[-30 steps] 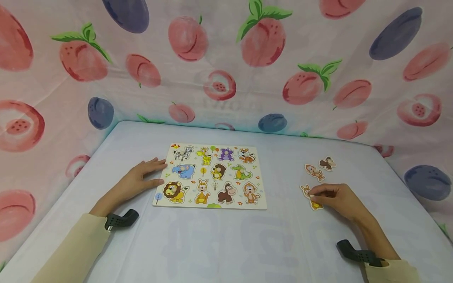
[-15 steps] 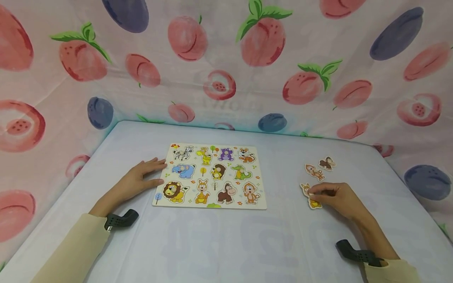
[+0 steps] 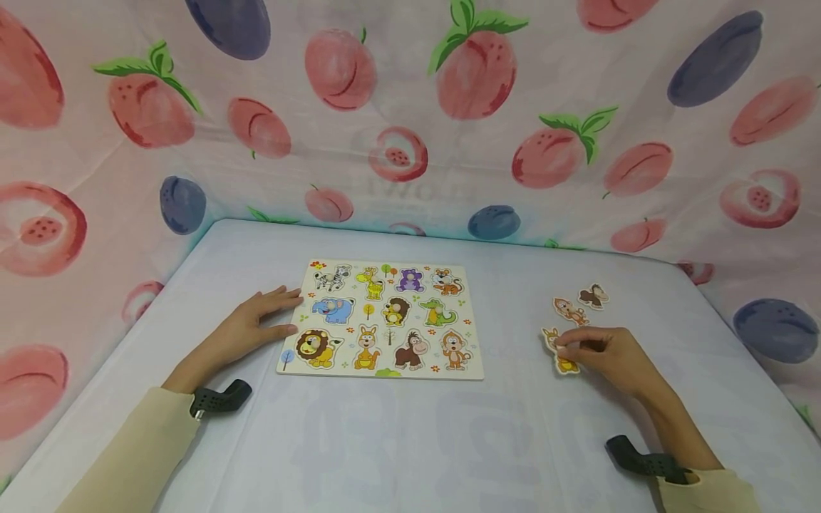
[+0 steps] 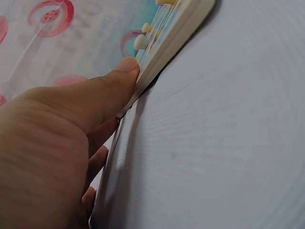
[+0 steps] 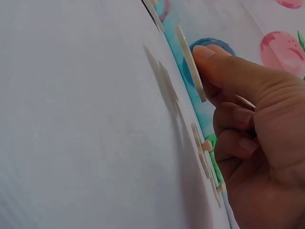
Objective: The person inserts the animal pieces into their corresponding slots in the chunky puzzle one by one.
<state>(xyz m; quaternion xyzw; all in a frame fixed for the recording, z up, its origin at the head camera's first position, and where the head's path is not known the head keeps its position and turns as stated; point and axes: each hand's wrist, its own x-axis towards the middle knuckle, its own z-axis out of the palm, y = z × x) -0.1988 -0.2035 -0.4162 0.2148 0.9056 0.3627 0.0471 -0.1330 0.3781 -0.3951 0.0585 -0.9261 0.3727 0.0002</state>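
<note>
At the right side of the table my right hand [image 3: 609,360] pinches a kangaroo puzzle piece [image 3: 566,365] between thumb and forefinger. In the right wrist view the kangaroo piece [image 5: 189,64] is seen edge-on, raised off the cloth, its shadow apart from it. On the table's left half lies an animal puzzle board [image 3: 385,370] with rows of cartoon animals. My left hand [image 3: 250,328] lies beside it, thumb and fingertips touching its left edge. In the left wrist view the thumb [image 4: 125,67] rests against the board's side [image 4: 157,67].
Beyond my right hand, a monkey piece [image 3: 571,312] and a brown animal piece [image 3: 594,296] lie close together on the white tablecloth [image 3: 410,442]. A fruit-patterned curtain [image 3: 410,92] rises along the table's back and sides. Knobs [image 4: 140,42] stick up from the board.
My right hand has lifted the kangaroo piece and shifted it slightly away from me and to the left. My left hand and the board stay still.
</note>
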